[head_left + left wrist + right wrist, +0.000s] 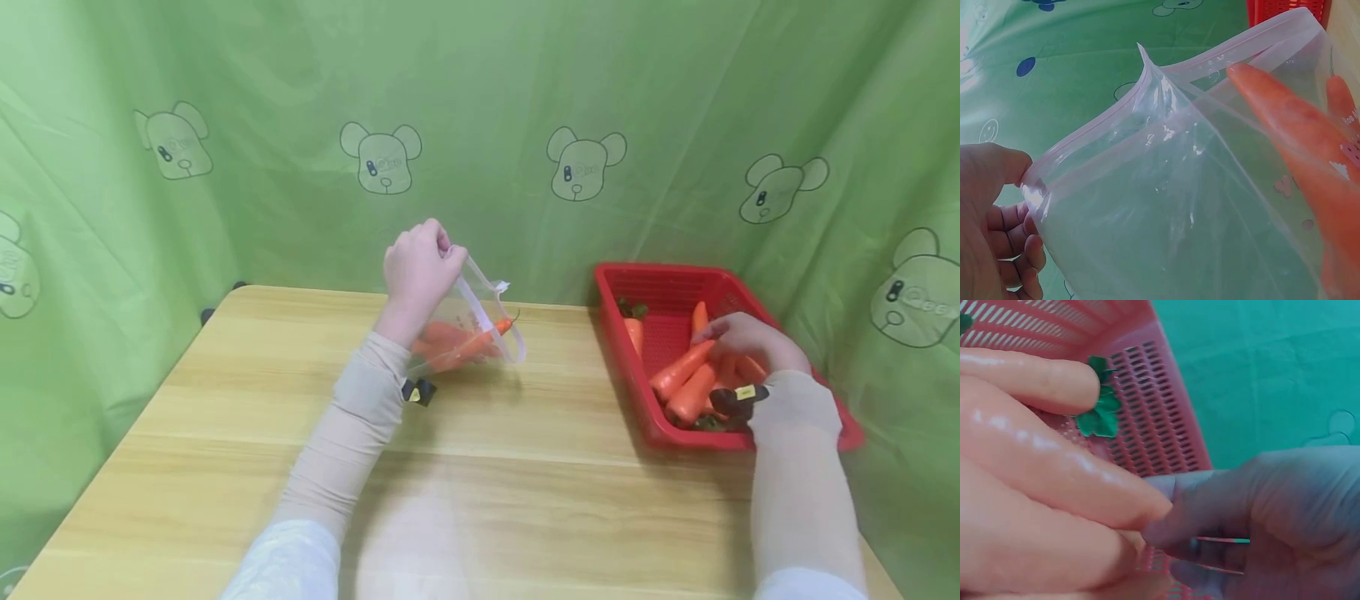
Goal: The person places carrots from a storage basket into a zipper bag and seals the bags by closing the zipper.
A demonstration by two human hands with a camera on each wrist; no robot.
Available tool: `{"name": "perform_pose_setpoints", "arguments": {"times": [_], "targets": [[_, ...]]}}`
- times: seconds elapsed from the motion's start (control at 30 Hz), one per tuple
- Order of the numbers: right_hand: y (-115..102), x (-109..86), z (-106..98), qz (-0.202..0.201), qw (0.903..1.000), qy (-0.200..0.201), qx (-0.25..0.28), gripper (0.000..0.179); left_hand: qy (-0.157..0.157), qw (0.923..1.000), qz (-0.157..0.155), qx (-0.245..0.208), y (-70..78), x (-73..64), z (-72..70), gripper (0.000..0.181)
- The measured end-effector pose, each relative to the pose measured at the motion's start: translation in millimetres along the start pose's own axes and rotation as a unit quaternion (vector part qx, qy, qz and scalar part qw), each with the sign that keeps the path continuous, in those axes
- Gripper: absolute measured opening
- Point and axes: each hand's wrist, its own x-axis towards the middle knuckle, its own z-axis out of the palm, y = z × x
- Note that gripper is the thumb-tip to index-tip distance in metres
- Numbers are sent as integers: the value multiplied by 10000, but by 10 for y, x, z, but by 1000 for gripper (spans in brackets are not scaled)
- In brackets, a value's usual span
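My left hand (422, 265) pinches the upper corner of a clear zip-top bag (1147, 187) with a whitish rim, holding it up over the table. Inside the bag lie orange carrots (1310, 150), one with its thin tip poking toward the mouth, which gapes to the right. Over at the red basket (671, 268), my right hand (757, 340) reaches in among several carrots. In the right wrist view, its thumb and forefinger pinch the tapered end of one carrot (1072, 469); the far side of that grip is hidden.
The slatted basket stands at the right of the wooden table (525, 483), with green leafy tops (1100, 406) among its carrots. A green curtain (480, 83) with bear-face prints hangs behind and at both sides.
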Motion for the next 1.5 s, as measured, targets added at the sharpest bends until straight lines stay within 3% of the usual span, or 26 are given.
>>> {"name": "perform_pose_setpoints", "arguments": {"times": [0.07,0.13,0.47,0.6,0.83,1.03,1.23,1.5], "targets": [[47,7,-62,-163,9995,-40,-274,40,19,10000,28,-3,1,-2,2,11],[77,-29,-99,-188,9995,-65,-228,41,30,10000,48,-13,0,-5,3,11],[60,-221,-254,-412,9958,280,-765,47,35,10000,45,59,7,-11,21,11],[22,-299,-332,-409,9956,416,-738,50,14,10000,29,72,8,-11,20,11],[-51,-454,-450,-412,9943,885,-436,57,-41,10000,-11,56,7,-12,16,11],[-137,-565,-500,-423,9923,1142,212,56,-27,10000,8,64,11,-6,8,11],[-297,-634,-482,-357,9859,1447,756,56,0,10000,29,78,8,1,14,10],[-500,-687,-444,-489,9729,1999,1051,53,-20,10000,23,61,8,-3,12,10]]}}
